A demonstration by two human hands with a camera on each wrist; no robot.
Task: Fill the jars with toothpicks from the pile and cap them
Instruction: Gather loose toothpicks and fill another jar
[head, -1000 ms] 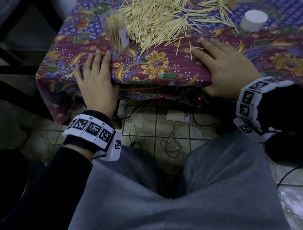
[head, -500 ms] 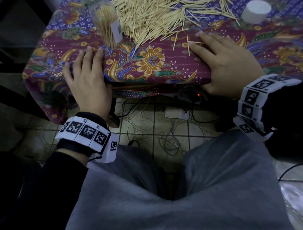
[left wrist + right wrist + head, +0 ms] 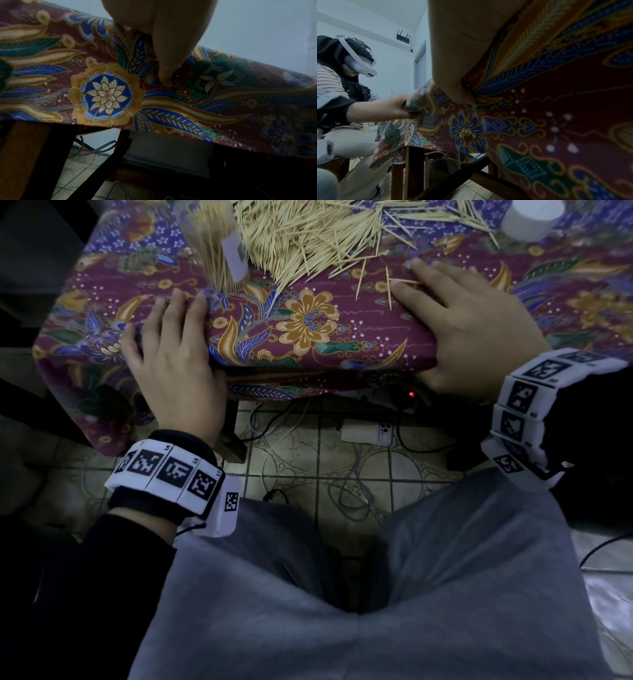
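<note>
A maroon batik cloth with gold and blue flowers [image 3: 308, 330] covers the tabletop and hangs over its near edge, filling the head view from nine to three o'clock. On it, at twelve o'clock, spreads the loose pile of pale wooden toothpicks [image 3: 308, 231], with a few strays lying toward the right hand. The left hand [image 3: 174, 364] rests at nine o'clock on the tabletop edge, fingers [image 3: 181, 313] straight and close together on top, thumb pressed against the hanging cloth in the left wrist view [image 3: 164, 75]; it holds nothing. The right hand [image 3: 472, 326] lies at two o'clock over the same edge, fingers spread flat on the cloth and touching a stray toothpick, thumb tucked against the cloth's front fold. A clear plastic jar packed with upright toothpicks [image 3: 219, 251] stands at eleven o'clock, just beyond the left fingertips and touching the pile's left side. A white round cap [image 3: 529, 217] sits at one o'clock, apart from the jar, beyond the right hand
</note>
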